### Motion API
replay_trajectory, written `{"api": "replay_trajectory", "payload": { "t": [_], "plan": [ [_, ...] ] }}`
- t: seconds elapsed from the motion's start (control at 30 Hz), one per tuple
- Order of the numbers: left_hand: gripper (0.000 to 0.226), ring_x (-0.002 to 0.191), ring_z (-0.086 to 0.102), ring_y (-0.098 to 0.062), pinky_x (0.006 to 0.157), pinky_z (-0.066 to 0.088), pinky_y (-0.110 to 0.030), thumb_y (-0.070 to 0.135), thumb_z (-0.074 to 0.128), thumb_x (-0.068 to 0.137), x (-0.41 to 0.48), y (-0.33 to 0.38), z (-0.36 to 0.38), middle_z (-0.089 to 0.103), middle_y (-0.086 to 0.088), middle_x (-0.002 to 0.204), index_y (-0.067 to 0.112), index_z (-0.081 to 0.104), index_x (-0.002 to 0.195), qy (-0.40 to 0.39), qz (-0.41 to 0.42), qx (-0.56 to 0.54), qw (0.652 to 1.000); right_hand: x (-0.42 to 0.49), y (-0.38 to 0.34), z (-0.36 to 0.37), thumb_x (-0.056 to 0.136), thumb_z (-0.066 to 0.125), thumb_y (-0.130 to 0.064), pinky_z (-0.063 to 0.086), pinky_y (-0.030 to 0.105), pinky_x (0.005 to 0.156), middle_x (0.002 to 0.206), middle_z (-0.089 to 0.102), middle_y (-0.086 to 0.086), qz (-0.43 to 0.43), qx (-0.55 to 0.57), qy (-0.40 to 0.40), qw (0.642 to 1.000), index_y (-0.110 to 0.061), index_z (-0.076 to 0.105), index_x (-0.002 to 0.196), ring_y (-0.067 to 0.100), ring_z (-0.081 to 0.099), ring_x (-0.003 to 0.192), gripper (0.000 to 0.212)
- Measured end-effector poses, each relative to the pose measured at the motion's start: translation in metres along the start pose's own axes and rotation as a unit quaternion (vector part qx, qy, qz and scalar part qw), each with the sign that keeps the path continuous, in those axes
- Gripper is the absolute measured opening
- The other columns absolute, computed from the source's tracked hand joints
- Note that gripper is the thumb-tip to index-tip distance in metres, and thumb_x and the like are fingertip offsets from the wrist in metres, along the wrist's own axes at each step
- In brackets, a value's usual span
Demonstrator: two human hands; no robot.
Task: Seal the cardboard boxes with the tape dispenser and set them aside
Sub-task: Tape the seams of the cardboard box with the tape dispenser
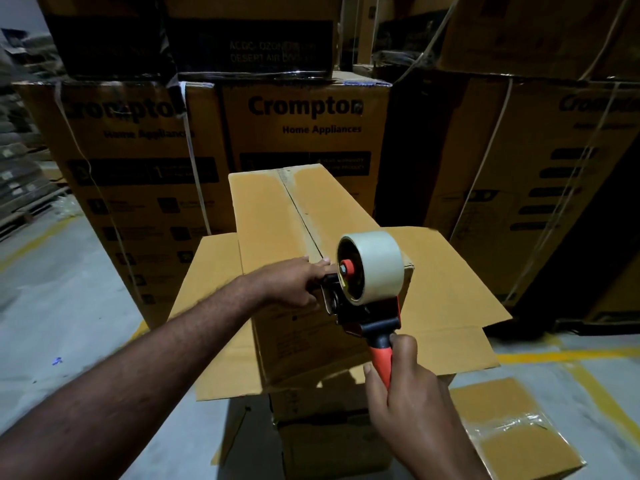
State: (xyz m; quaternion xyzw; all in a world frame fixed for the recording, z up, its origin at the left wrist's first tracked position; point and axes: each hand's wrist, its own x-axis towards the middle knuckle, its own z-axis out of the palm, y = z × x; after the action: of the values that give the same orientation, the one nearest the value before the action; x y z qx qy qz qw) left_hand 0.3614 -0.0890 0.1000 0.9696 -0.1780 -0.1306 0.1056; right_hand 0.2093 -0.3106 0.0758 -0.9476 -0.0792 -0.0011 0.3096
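Here, your right hand grips the orange handle of the tape dispenser at the near end of the long cardboard box; your left hand presses the box top there, fingers extended.

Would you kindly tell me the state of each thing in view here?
top box: flaps closed.
lower box: flaps spread open.
floor box: taped shut.
tape dispenser: roll loaded, at top box's near edge.
left hand: rests on top box.
right hand: grips tape dispenser.
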Motion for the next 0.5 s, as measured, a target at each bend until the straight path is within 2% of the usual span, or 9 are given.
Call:
{"api": "replay_trajectory", "payload": {
  "t": [0.07,0.13,0.27,0.33,0.43,0.5],
  "plan": [
    [0.071,0.155,0.01,-0.025,0.126,0.009,-0.044,0.012,0.069,0.093,-0.001,0.002,0.0,0.02,0.002,0.168,0.036,0.039,0.152,0.009,0.018,-0.005,1.0,-0.002,0.007,0.005,0.102,0.042,-0.049,0.041,0.018,0.069,0.086,0.048,-0.012,0.003,0.007,-0.002,1.0,-0.037,0.013,0.119,0.008,0.054,0.08,0.036],
    [0.075,0.154,0.01,-0.017,0.126,0.001,-0.04,0.008,0.069,0.093,0.0,-0.001,0.001,0.02,0.006,0.167,0.036,0.035,0.154,0.004,0.038,-0.006,0.999,-0.005,0.012,0.008,0.102,0.043,-0.049,0.043,0.019,0.07,0.087,0.049,-0.011,0.0,0.012,-0.005,1.0,-0.036,0.013,0.122,0.008,0.054,0.08,0.038],
    [0.069,0.155,0.007,-0.014,0.125,-0.003,-0.039,0.009,0.065,0.096,0.0,0.004,-0.005,0.019,0.01,0.166,0.031,0.035,0.155,-0.008,0.044,-0.016,0.999,-0.006,0.02,0.011,0.102,0.042,-0.048,0.042,0.018,0.072,0.093,0.05,-0.012,-0.005,0.015,-0.01,1.0,-0.035,0.015,0.126,0.007,0.053,0.081,0.038],
    [0.066,0.153,0.01,-0.014,0.123,0.0,-0.035,0.009,0.062,0.098,0.001,0.006,-0.006,0.022,0.008,0.166,0.029,0.035,0.155,-0.01,0.031,-0.037,0.999,-0.006,0.024,0.012,0.102,0.043,-0.048,0.041,0.019,0.07,0.093,0.051,-0.011,-0.002,0.02,-0.009,1.0,-0.035,0.017,0.128,0.008,0.053,0.08,0.039],
    [0.074,0.155,0.007,-0.01,0.122,-0.007,-0.032,0.009,0.063,0.097,0.004,0.0,-0.002,0.012,0.008,0.169,0.028,0.026,0.159,-0.002,0.039,-0.033,0.999,-0.009,0.028,0.013,0.101,0.044,-0.049,0.036,0.017,0.064,0.094,0.051,-0.01,0.012,0.021,-0.004,1.0,-0.036,0.015,0.129,0.01,0.052,0.079,0.042],
    [0.074,0.154,0.004,-0.007,0.122,-0.009,-0.033,0.009,0.062,0.097,0.005,-0.002,0.0,0.009,0.007,0.169,0.025,0.025,0.159,-0.008,0.038,-0.028,0.999,-0.012,0.029,0.016,0.101,0.044,-0.05,0.035,0.016,0.063,0.094,0.051,-0.011,0.019,0.015,0.001,1.0,-0.036,0.015,0.127,0.011,0.057,0.082,0.042]
  ]
}}
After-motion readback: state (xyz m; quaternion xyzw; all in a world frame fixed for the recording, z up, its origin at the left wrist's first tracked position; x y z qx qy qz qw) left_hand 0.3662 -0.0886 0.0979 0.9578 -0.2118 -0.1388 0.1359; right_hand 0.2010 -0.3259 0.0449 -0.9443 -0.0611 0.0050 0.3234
